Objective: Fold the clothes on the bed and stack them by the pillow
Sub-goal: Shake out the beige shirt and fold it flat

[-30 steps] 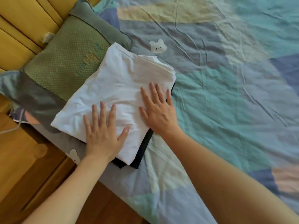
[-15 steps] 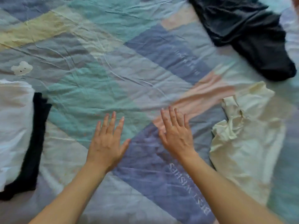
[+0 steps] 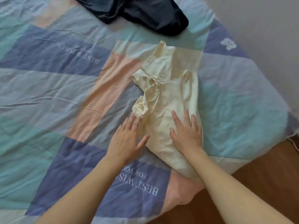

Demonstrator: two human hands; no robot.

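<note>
On the patchwork bedspread [image 3: 68, 88], flat-fingered left hand [image 3: 127, 139] and right hand [image 3: 187, 135] reach the unfolded cream shirt [image 3: 168, 88]; beyond the fingertips, a dark garment [image 3: 145, 12] also waits.

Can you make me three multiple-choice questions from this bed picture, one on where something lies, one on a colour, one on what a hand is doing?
1. Where does the crumpled dark navy garment lie?
A. at the far edge of the view, beyond the pale garment
B. under the left hand
C. on the wooden floor

2. What colour is the rumpled cotton garment nearest the hands?
A. bright red
B. pale yellow
C. black

3. What is the right hand doing?
A. gripping a bunched sleeve
B. hanging off the bed
C. lying flat, fingers straight, on the pale garment

Answers:
1 A: it sits at the top of the view on the patchwork bed cover.
2 B: the cloth is a soft cream yellow.
3 C: its fingers are spread on the cloth, while the left hand lies open at the garment's edge.
</note>
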